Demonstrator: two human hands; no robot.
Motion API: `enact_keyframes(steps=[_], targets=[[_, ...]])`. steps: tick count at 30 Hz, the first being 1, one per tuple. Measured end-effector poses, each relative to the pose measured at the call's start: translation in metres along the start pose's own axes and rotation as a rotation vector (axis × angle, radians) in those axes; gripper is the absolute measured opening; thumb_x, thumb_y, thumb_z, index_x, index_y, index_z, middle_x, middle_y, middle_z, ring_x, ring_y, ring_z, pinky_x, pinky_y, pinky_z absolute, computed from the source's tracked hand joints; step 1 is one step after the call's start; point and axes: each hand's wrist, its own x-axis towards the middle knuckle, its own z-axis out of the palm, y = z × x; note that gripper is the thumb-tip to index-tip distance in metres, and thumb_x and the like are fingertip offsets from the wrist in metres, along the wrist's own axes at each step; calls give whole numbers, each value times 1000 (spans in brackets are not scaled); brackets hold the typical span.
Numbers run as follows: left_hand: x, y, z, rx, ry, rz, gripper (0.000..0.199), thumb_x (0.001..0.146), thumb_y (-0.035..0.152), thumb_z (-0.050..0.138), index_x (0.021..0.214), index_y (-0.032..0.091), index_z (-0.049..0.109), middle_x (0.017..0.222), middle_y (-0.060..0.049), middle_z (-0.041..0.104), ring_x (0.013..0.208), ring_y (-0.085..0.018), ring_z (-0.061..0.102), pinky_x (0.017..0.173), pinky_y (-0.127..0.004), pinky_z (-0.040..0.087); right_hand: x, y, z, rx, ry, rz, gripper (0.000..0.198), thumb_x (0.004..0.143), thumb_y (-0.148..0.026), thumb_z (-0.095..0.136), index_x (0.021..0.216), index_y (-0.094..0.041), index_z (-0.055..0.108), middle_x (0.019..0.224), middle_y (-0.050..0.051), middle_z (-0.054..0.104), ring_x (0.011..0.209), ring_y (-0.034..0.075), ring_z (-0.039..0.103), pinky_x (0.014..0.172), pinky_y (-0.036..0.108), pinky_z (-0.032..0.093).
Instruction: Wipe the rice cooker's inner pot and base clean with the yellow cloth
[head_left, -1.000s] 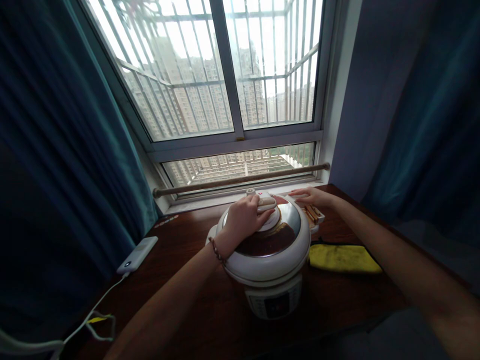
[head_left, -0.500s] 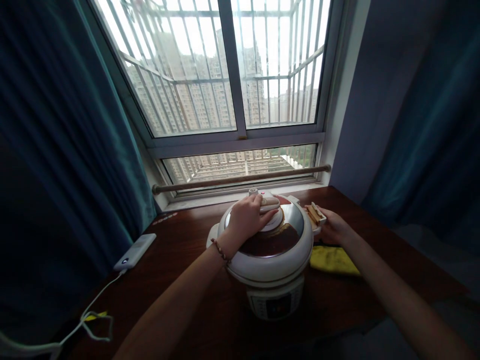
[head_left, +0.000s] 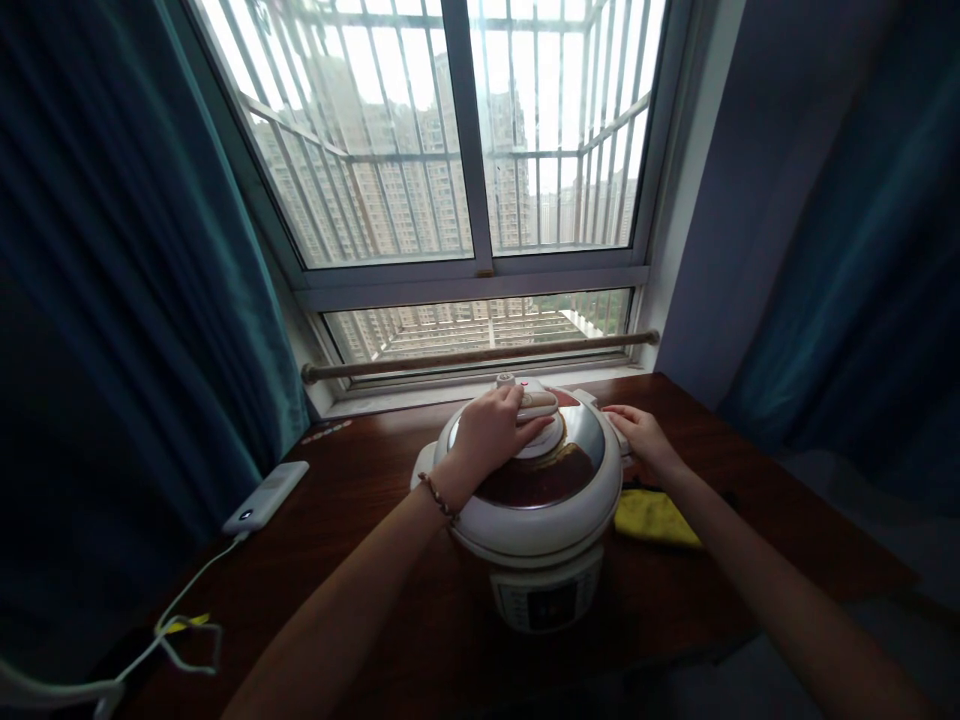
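Note:
A white electric pressure cooker (head_left: 540,540) stands on the dark wooden table, its round lid (head_left: 577,475) on top. My left hand (head_left: 491,435), with a braided bracelet at the wrist, is wrapped round the lid handle (head_left: 538,403). At the cooker's right side, just under the lid's rim, my right hand (head_left: 641,438) is closed with its fingers against the side handle area. A small white box (head_left: 621,442) is mostly hidden by those fingers. On the cooker's front is a dark control panel (head_left: 553,605).
A yellow cloth pouch (head_left: 656,517) lies right of the cooker. On the left are a white power bank (head_left: 266,497) and its white cable (head_left: 196,580). Behind the table a rail (head_left: 480,358) crosses a barred window, with blue curtains (head_left: 150,250) at the sides.
My right hand has moved slightly left and in against the cooker. The open side of the small box, with its brownish inside, no longer shows. My left hand stays on the lid handle.

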Motion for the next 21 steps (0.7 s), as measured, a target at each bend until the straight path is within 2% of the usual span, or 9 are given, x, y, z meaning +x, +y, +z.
enact_keyframes(steps=[4,8,11,12,14,16,17,19,21], targets=[[-11,-23,-12,-172,-61,68,61,86,52,44,136,17,37,134,-12,50,128,-23,41,109,-45,25,6,1,0,-53,18,-34,39,66,-44,61,91,-14,66,96,11,69,92,26,62,80,39,50],[-62,-53,-20,-336,90,-204,55,92,47,33,139,20,32,144,-10,38,136,-22,27,112,-48,17,4,8,-11,-18,55,-47,54,74,-53,55,115,-18,58,116,11,62,103,25,60,85,38,50],[-120,-58,-9,-406,172,-434,53,92,45,31,141,23,28,149,-5,28,138,-21,19,113,-46,15,-11,33,-25,-17,158,-46,62,83,-59,37,131,-21,42,130,12,52,108,24,58,86,36,51],[-139,-55,-2,-420,192,-491,54,92,44,31,142,25,25,151,-4,24,139,-20,16,114,-45,14,-19,46,-28,-96,186,-45,61,85,-58,32,132,-19,41,131,13,51,110,24,57,88,37,49],[-176,-41,15,-440,227,-625,55,92,42,32,143,28,19,152,-1,18,140,-19,10,115,-44,12,-38,77,-27,-418,198,-26,60,87,-53,29,129,-14,45,127,16,53,116,26,52,96,41,43],[-205,-24,32,-490,227,-750,54,93,42,31,143,29,18,153,1,17,140,-19,11,115,-45,11,-60,111,-20,-571,223,10,61,83,-49,42,127,-8,48,131,23,47,125,36,40,102,53,31],[-217,-16,41,-518,215,-798,54,92,43,32,143,30,19,153,1,17,140,-19,11,115,-46,11,-70,127,-16,-659,252,36,62,81,-46,47,128,-7,47,137,25,39,129,41,31,103,60,23],[-235,-6,54,-591,186,-890,56,91,45,34,143,31,19,152,1,21,139,-20,15,115,-46,13,-88,153,-9,-997,274,113,64,79,-45,51,133,-11,45,144,23,28,131,48,21,100,67,17],[-247,-2,62,-660,145,-941,56,90,47,35,142,32,20,150,1,25,138,-19,19,114,-44,16,-101,172,-9,-1219,188,139,60,80,-47,49,134,-20,46,147,16,28,130,50,19,100,65,17]])
